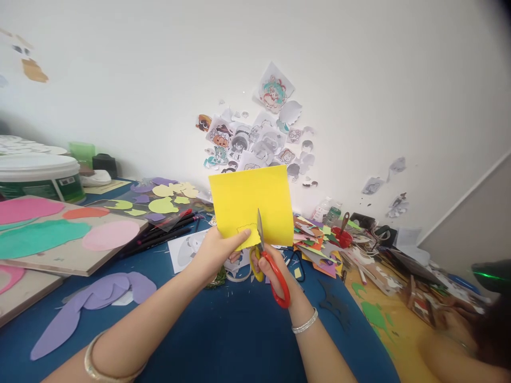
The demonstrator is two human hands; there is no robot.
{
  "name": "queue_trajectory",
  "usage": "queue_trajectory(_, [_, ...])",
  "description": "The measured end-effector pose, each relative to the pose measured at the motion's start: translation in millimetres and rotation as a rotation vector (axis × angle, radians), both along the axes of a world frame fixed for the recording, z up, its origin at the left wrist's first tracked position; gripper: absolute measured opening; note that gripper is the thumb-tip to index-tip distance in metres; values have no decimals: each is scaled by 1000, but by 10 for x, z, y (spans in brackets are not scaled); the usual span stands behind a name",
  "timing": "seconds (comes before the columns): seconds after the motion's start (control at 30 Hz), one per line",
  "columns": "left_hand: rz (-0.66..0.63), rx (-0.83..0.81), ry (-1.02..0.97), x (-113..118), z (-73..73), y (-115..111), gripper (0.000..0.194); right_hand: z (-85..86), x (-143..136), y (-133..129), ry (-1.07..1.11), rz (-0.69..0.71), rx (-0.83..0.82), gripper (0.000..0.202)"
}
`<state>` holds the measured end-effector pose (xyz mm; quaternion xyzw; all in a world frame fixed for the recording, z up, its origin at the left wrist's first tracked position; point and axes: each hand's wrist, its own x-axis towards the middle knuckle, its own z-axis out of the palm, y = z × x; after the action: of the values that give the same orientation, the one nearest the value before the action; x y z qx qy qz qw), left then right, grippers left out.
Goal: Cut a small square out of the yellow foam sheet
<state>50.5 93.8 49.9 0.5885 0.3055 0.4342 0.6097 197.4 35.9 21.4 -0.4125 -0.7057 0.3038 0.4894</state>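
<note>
My left hand point(223, 246) grips a bright yellow sheet point(251, 194) at its lower left corner, thumb on the face. A small dark outline with a wavy edge is drawn near that thumb. In my right hand point(275, 266) is a pair of scissors point(279, 282) with red on the near handle loop. Their blades point upward at the lower edge of the sheet, just right of the outline. The sheet stands upright above the blue table cover, and part of my left fingers is hidden behind it.
Purple cut shapes point(120, 290) lie at left, near boards point(75, 263) bearing coloured pieces. A white-lidded tub point(38, 170) stands behind. Colourful scraps point(315, 242) and a red bowl point(342, 238) are at right. Another person's arm point(451, 346) is at far right.
</note>
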Motion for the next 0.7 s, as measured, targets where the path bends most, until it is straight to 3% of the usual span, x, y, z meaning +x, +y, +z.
queue_trajectory(0.27, [-9, 22, 111, -67, 43, 45, 31, -7, 45, 20, -51, -58, -2, 43])
queue_trajectory(0.7, [-57, 9, 73, -29, 2, 1, 30, -11, -11, 5, -33, -54, 29, 43])
